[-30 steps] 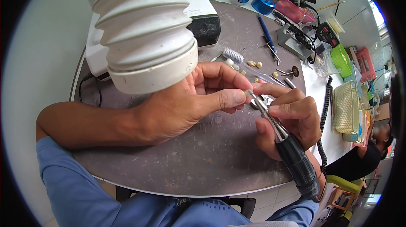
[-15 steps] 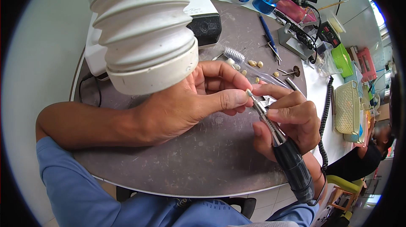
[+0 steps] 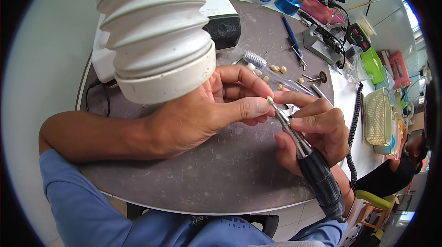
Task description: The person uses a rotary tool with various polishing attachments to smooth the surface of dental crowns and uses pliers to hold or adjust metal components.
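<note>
Left hand pinches pale piece above table; right hand grips handpiece, tip at piece. Likely grinding step; next move calls for steady pinch, light pressure.

Matt handpiece grip, probably plastic

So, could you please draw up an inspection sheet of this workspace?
Surface: grey-brown benchtop, scratched
Job's things: small pale piece; rotary handpiece, its tip at the piece
Clutter: cream tooth-like pieces, spiral brush, blue pen-like tool
Hands: left hand pinches the pale piece; right hand grips the handpiece
Cables: coiled black cord, right; thin black cable, left
Surroundings: white ribbed hose over the left wrist; black-clad person, far right
</note>
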`<state>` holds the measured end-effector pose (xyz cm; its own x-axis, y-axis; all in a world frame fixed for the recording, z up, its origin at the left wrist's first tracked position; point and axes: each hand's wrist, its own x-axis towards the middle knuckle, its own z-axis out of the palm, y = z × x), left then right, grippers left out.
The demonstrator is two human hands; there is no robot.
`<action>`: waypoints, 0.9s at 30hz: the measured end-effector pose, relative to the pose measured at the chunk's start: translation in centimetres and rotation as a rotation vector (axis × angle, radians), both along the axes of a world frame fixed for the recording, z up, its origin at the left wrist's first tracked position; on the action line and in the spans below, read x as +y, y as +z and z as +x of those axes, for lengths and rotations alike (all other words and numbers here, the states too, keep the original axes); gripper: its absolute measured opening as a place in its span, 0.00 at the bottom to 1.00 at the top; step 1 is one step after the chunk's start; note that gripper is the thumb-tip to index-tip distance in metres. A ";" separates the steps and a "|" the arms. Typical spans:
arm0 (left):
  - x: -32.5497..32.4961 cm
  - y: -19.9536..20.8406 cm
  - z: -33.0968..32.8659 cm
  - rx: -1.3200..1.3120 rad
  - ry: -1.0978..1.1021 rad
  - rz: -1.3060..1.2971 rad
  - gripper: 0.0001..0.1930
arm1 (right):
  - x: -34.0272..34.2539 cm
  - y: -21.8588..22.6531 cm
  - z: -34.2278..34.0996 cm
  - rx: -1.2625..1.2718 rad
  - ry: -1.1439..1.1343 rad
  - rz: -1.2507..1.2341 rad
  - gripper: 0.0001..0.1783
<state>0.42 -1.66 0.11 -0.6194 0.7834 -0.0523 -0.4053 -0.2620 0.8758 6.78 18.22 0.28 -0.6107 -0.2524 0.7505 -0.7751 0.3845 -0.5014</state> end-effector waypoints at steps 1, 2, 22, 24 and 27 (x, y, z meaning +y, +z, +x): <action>0.0 0.1 0.0 0.007 -0.006 -0.001 0.10 | 0.0 0.0 0.0 0.005 0.001 0.008 0.15; 0.0 0.1 -0.1 0.014 -0.013 -0.002 0.10 | 0.1 0.1 0.2 0.005 -0.001 0.009 0.15; 0.1 0.3 0.0 0.015 -0.004 -0.032 0.11 | 0.2 0.3 0.7 -0.088 -0.018 0.074 0.17; 0.0 0.3 0.0 0.015 -0.006 -0.031 0.11 | 0.3 0.3 0.7 -0.088 -0.012 0.075 0.17; 0.1 0.3 -0.1 0.020 -0.007 -0.050 0.11 | 0.3 0.5 0.6 -0.086 -0.003 0.092 0.17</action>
<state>0.34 -1.59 0.37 -0.6152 0.7843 -0.0793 -0.3892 -0.2147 0.8958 7.42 18.53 0.74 -0.6724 -0.3158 0.6694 -0.7298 0.4336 -0.5285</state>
